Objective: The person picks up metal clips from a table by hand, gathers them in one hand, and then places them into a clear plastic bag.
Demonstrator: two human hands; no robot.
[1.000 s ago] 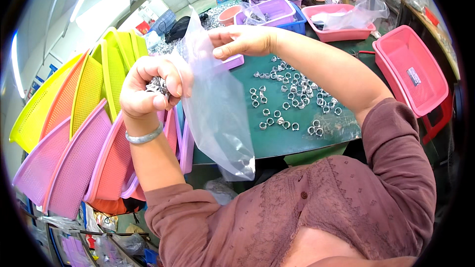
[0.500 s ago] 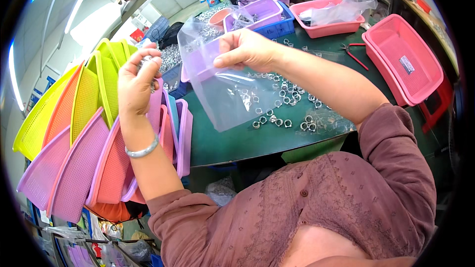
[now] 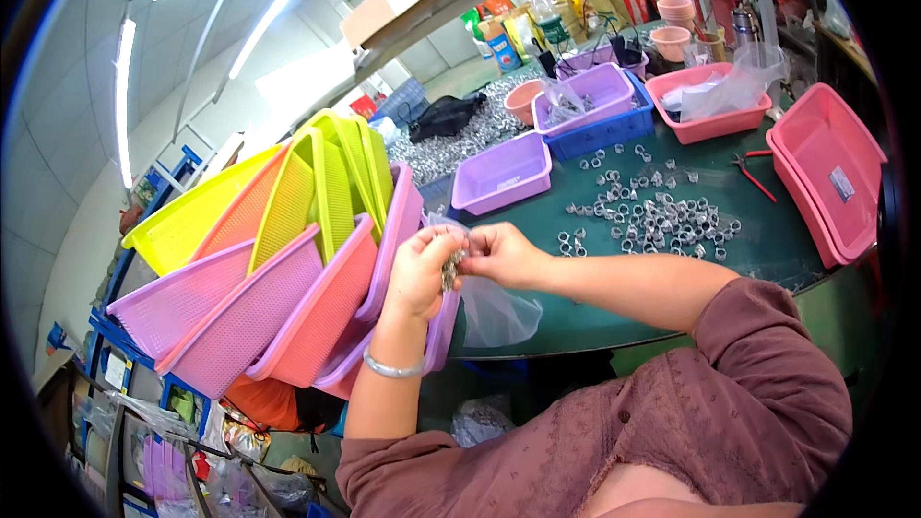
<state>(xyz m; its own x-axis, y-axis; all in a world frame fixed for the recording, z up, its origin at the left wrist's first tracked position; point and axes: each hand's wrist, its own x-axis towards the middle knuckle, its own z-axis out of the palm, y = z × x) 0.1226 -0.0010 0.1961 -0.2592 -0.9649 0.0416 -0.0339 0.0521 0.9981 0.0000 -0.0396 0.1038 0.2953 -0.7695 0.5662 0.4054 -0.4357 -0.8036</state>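
Note:
My left hand (image 3: 418, 267) is closed around a small bunch of shiny metal rings (image 3: 449, 274), which shows at its fingertips. Close against it, my right hand (image 3: 504, 255) pinches a clear plastic bag (image 3: 499, 318) near its top. The bag hangs below both hands, over the near edge of the green table (image 3: 576, 315). Whether any rings are inside the bag I cannot tell. To the right of my hands, a loose pile of silver metal rings (image 3: 672, 223) lies on the table.
Nested yellow, orange, pink and purple baskets (image 3: 245, 299) crowd the left. Beyond my hands stand a purple tray (image 3: 502, 173), a blue basket (image 3: 606, 134) and a pink basin (image 3: 705, 115). Red-handled pliers (image 3: 756, 177) lie beside pink baskets (image 3: 833, 173) at right.
My hands have come together, the right one bringing the bag over to the left and lower. The view has turned, so the table and baskets appear farther right.

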